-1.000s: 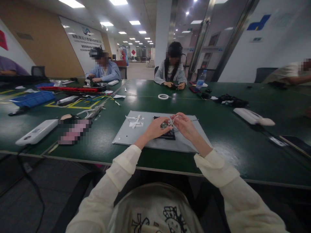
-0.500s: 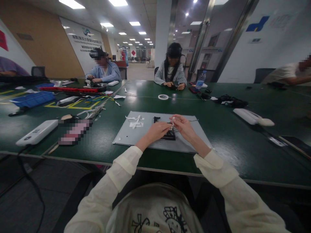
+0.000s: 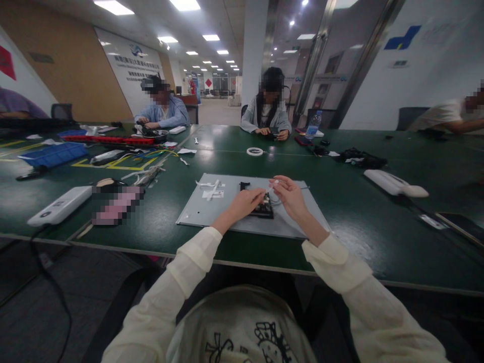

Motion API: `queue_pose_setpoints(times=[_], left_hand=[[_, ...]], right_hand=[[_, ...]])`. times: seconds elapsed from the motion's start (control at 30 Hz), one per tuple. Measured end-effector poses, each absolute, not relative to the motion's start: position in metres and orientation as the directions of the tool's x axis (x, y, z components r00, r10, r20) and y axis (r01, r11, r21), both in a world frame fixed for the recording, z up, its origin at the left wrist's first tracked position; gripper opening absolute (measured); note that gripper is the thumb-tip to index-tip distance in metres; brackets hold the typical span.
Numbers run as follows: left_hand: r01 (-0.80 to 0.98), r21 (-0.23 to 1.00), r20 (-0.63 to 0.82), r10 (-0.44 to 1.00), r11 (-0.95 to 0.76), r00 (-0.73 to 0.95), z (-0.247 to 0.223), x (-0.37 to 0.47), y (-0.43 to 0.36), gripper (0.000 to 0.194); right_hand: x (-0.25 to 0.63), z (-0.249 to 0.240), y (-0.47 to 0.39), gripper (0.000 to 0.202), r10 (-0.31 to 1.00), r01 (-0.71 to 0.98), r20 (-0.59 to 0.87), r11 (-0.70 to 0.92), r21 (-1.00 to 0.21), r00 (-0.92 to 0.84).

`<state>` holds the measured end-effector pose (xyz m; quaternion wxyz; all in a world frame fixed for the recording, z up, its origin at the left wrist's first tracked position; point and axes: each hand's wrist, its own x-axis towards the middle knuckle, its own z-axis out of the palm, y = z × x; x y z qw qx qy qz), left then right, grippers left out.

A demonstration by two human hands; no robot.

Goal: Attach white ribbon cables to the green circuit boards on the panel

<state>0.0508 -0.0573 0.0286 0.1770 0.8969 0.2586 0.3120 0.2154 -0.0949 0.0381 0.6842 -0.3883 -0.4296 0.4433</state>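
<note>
My left hand (image 3: 244, 203) reaches over a black device (image 3: 264, 214) with small parts showing in its open top. Its fingertips are pinched together close to a thin white strip (image 3: 270, 188); whether they grip its end or the device is too small to tell. My right hand (image 3: 291, 198) is closed in a pinch on the strip, a little higher and to the right. Under both hands a grey panel (image 3: 204, 214) lies flat on the table. A black piece (image 3: 244, 186) stands behind my left fingers. More white strips (image 3: 215, 189) lie on the panel's left side.
Across the green table (image 3: 212, 161) sit co-workers, one with hands (image 3: 273, 133) on a dark object. A tape roll (image 3: 254, 151) lies beyond the panel. White power banks (image 3: 60, 205), a blue tray (image 3: 53, 154), cables and a water bottle (image 3: 313, 126) are around.
My right hand has moved slightly up and right, away from my left fingers. The gap between the hands is wider, and more of the black device shows.
</note>
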Motion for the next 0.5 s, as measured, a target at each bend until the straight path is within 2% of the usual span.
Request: queue_pose_setpoints(times=[0.33,0.5], left_hand=[[0.2,0.574,0.461,0.515,-0.794,0.723,0.0308,0.0527,-0.0614,0.029],[0.198,0.615,0.453,0.548,-0.763,0.703,0.0316,0.0524,-0.0611,0.029]], right_hand=[[0.2128,0.0301,-0.0926,0.031,0.942,-0.085,0.313,0.325,-0.942,0.123],[0.2085,0.0287,-0.0945,0.034,0.967,-0.035,0.253,0.253,-0.967,0.018]])
